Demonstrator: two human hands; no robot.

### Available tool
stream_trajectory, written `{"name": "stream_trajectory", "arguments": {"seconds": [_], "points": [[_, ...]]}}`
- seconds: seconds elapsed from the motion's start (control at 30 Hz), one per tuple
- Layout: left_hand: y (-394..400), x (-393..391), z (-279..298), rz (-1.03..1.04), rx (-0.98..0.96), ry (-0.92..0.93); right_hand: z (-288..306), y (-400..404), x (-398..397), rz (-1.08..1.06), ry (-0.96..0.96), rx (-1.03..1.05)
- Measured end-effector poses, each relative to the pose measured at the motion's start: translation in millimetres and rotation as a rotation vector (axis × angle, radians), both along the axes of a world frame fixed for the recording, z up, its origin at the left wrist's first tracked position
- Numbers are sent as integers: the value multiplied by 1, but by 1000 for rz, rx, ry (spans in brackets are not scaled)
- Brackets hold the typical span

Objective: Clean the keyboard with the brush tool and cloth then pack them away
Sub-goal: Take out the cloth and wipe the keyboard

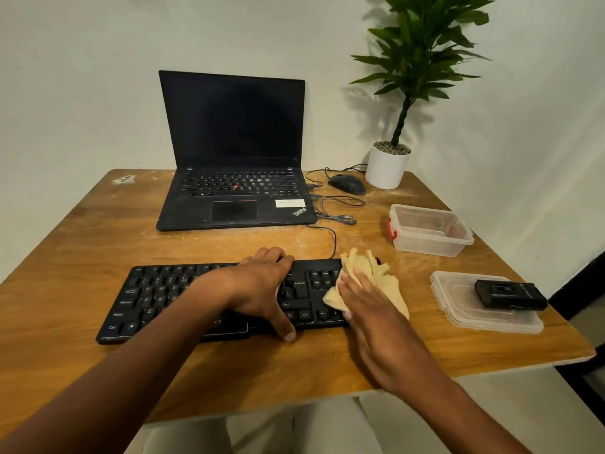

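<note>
R hand (363, 299) presses cloth (376, 276), kbd (157, 296) edge.

Bare table (82, 257) left of keyboard (157, 296); container (429, 229), lid (465, 306) crowd right.
</note>
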State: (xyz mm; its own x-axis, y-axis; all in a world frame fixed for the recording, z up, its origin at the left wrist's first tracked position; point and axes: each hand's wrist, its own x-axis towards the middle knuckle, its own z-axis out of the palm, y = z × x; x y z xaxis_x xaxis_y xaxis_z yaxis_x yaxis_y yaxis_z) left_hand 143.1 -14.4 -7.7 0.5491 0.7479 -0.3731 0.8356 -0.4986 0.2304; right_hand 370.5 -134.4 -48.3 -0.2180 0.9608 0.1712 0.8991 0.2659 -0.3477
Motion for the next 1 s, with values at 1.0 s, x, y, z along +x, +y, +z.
{"name": "stream_trajectory", "arguments": {"seconds": [1.0], "points": [[1, 2, 1, -7, 11, 24, -3, -24, 16, -81, -86, -50]]}}
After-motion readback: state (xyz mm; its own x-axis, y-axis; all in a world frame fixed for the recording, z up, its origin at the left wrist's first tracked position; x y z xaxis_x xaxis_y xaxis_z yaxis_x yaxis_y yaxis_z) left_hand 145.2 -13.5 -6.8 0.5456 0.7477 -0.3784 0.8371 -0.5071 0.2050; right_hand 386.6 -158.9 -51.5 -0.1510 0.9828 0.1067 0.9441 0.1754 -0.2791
